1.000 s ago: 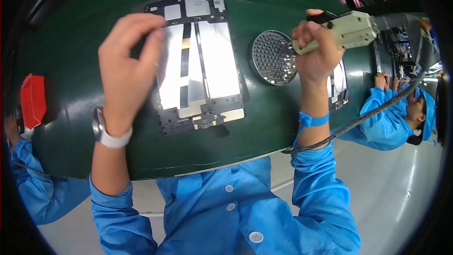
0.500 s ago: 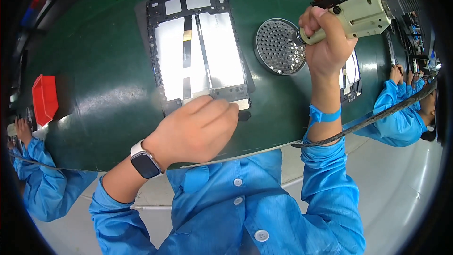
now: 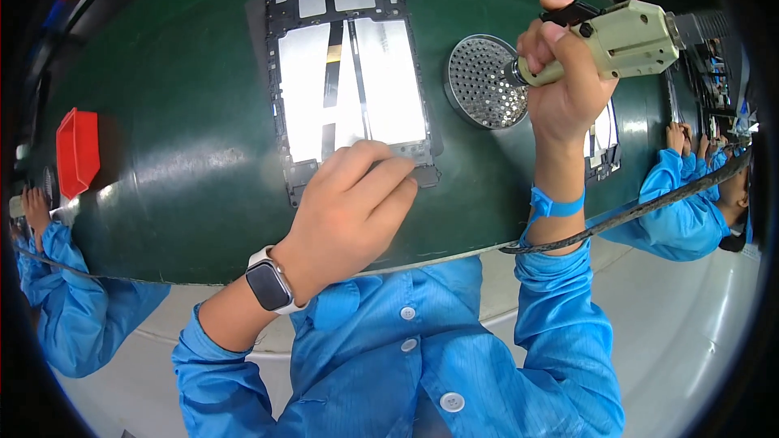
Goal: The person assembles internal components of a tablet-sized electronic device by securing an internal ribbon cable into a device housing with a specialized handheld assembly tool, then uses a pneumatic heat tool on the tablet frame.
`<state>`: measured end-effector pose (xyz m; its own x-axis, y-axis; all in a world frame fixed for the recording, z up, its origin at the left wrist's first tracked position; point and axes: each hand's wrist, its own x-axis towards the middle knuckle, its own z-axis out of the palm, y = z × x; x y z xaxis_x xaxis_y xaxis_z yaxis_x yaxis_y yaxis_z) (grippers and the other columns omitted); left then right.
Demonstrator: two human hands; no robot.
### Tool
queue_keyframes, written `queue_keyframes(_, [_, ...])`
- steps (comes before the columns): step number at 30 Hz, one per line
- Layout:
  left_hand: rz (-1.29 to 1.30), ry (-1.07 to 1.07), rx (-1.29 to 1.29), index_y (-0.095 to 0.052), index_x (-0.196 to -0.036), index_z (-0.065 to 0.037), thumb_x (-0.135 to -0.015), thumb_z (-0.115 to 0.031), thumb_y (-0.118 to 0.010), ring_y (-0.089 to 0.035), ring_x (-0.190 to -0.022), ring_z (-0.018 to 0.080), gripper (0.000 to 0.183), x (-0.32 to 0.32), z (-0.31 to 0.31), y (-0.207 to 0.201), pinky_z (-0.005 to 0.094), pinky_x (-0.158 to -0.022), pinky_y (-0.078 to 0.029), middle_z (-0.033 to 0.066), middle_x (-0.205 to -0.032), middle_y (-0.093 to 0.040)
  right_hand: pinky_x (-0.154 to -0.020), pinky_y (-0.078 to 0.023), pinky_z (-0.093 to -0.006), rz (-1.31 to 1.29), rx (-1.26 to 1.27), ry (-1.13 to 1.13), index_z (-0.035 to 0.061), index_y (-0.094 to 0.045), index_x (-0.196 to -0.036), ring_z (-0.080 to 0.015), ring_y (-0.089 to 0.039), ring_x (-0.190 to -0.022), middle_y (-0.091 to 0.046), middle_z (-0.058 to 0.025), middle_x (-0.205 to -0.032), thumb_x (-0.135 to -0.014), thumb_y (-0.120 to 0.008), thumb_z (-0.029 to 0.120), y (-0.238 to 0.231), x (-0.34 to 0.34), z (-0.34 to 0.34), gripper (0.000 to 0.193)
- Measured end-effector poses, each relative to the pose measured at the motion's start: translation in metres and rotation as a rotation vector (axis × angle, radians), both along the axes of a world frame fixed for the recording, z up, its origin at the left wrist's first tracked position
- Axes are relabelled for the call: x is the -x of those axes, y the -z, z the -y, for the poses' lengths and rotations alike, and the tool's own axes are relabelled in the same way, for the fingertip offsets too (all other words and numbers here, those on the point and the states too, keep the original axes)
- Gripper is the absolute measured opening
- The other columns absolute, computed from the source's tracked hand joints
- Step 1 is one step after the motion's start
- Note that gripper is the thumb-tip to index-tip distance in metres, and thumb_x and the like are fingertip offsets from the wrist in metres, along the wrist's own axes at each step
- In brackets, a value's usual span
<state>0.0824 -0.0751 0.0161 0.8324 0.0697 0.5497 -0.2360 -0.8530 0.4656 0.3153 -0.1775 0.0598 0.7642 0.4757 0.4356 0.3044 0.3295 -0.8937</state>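
An opened tablet (image 3: pixel 398 73) lies on the green table, its black frame and silvery inside facing up with dark ribbon cables running down it. My left hand (image 3: pixel 349 203) rests at the tablet's lower edge, fingers bent and drawn together. Their tips are hidden, so I cannot tell what they pinch. My right hand (image 3: pixel 568 65) grips a pale green electric screwdriver (image 3: pixel 633 39), held tilted with its nose pointing left. That nose is over the right side of a round metal screw tray (image 3: pixel 475 73), a plate full of holes with shiny screws gathered at its right.
A red plastic bin (image 3: pixel 77 154) stands at the left. Beyond my right wrist lies a second opened tablet (image 3: pixel 602 142), partly covered by my arm. A thick dark cable (image 3: pixel 649 203) crosses at the right. Co-workers in blue sleeves (image 3: pixel 677 219) sit on both sides.
My left hand has shifted slightly right and up along the tablet's lower edge. A pale strip at that edge's right end no longer shows. My right hand keeps its hold on the screwdriver.
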Motion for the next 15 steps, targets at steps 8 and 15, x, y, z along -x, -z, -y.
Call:
queue_keyframes(8, [-0.013,-0.096,-0.106,-0.072,-0.091,-0.003,-0.071,-0.002,-0.077,-0.063,-0.099,0.028,0.021,-0.004,0.007,0.003,0.0395,-0.077,-0.054,0.0091,-0.109,-0.068,-0.063,-0.041,-0.0349,0.006,0.001,-0.065,-0.01,-0.062,-0.111,-0.0157,-0.045,-0.058,-0.045,-0.0033,-0.065,-0.086,-0.056,0.007,-0.003,0.012,0.001,0.031])
queue_keyframes(15, [0.004,-0.098,-0.141,-0.071,-0.092,-0.001,-0.073,-0.004,-0.078,-0.064,-0.107,0.031,0.021,-0.015,-0.021,0.008,0.0425,-0.083,-0.055,0.0102,-0.112,-0.067,-0.065,-0.043,-0.0361,-0.068,-0.003,-0.146,-0.0092,-0.061,-0.115,-0.0157,-0.046,-0.058,-0.046,-0.0031,-0.063,-0.086,-0.055,0.01,-0.006,0.023,0.005,0.035])
